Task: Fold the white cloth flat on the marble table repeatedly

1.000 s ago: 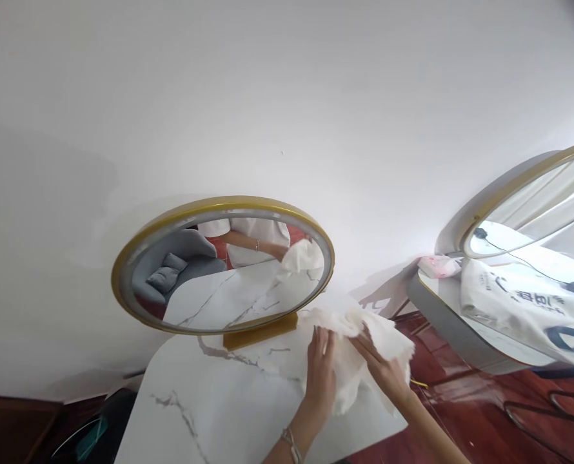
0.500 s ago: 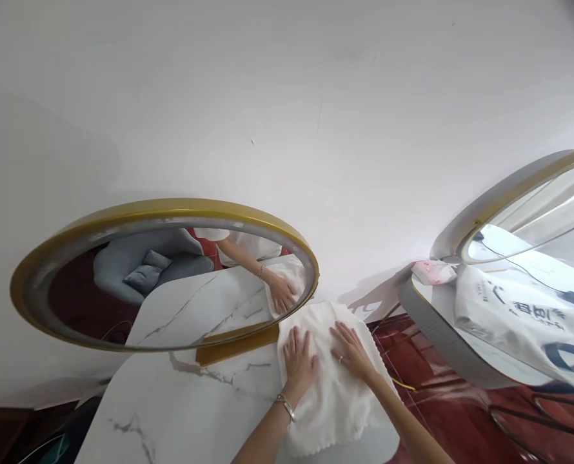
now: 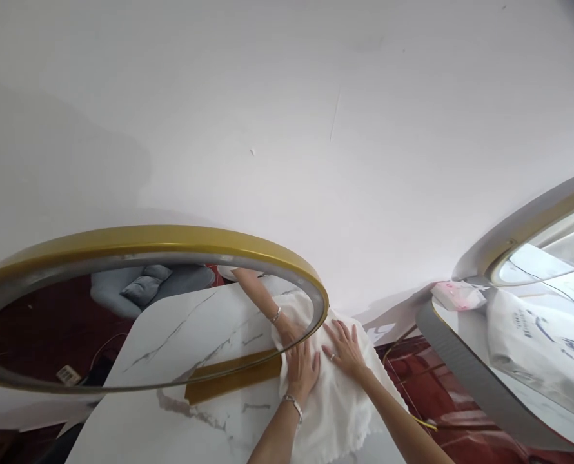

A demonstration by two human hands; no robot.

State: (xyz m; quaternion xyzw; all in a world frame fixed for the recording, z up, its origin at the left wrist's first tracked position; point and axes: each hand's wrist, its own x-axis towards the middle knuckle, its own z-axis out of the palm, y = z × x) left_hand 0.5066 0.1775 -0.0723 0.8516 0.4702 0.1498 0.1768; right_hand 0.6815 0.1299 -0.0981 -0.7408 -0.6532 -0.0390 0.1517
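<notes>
A white cloth [image 3: 333, 403] with a scalloped edge lies spread over the right end of a white marble-patterned table [image 3: 219, 428]. My left hand [image 3: 302, 369] rests flat on it, fingers stretched towards the lower rim of a gold-framed oval mirror [image 3: 248, 241]. Its fingertips are close to that rim. Farther right, my right hand [image 3: 346, 351] also presses flat on the cloth, fingers spread, a ring on one finger. A bracelet circles my left wrist. Neither hand grips the fabric. Part of the cloth and an arm show in the mirror.
A gold-brown mirror base [image 3: 241, 381] stands on the table beside the cloth. On the right, a second table [image 3: 465, 374] holds a tissue pack [image 3: 458, 295] and a printed white bag [image 3: 543, 348], with another mirror [image 3: 490, 258] behind. Red floor tiles [image 3: 427, 380] lie between the tables.
My view has shifted, so the mirrors sit lower. Both hands have slid forward on the cloth, the left one nearer the mirror's rim. They stay flat.
</notes>
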